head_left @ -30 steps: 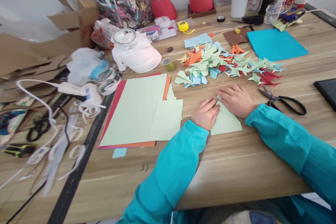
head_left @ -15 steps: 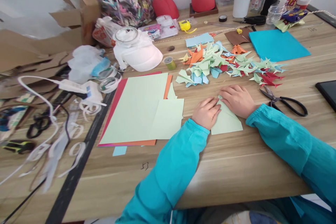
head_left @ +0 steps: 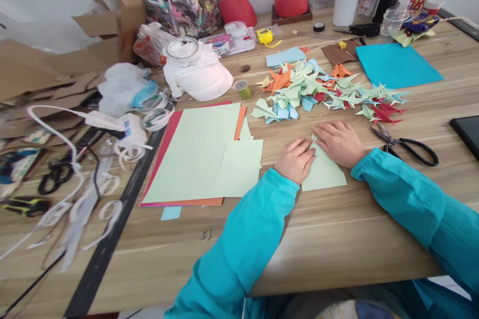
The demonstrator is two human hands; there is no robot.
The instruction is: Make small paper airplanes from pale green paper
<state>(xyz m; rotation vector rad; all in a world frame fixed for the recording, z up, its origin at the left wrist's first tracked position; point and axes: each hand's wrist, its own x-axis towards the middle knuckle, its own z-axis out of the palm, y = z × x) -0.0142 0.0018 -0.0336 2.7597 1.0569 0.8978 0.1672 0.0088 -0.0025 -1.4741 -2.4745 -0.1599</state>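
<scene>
A pale green sheet of paper (head_left: 325, 172), its upper corners folded in to a point, lies on the table in front of me. My left hand (head_left: 295, 160) rests along its left edge, fingers stretched towards the tip and laid on the paper. Across the upper right side, my right hand (head_left: 340, 143) lies flat with its fingertips at the point. Both hands press the paper down, and their thumbs are mostly hidden. Beyond them is a pile of small folded paper planes (head_left: 299, 82) in green, orange, blue and red.
Black-handled pliers (head_left: 406, 144) lie right of my right hand. To the left are stacked coloured sheets (head_left: 190, 154) with a smaller green sheet (head_left: 241, 167) on top. Blue sheets (head_left: 396, 65), a thread spool (head_left: 243, 89), and a white wrapped bundle (head_left: 202, 77) stand farther back. Cables (head_left: 75, 159) clutter the left.
Both hands keep almost the same place on the folded paper. The whole view has shifted very slightly.
</scene>
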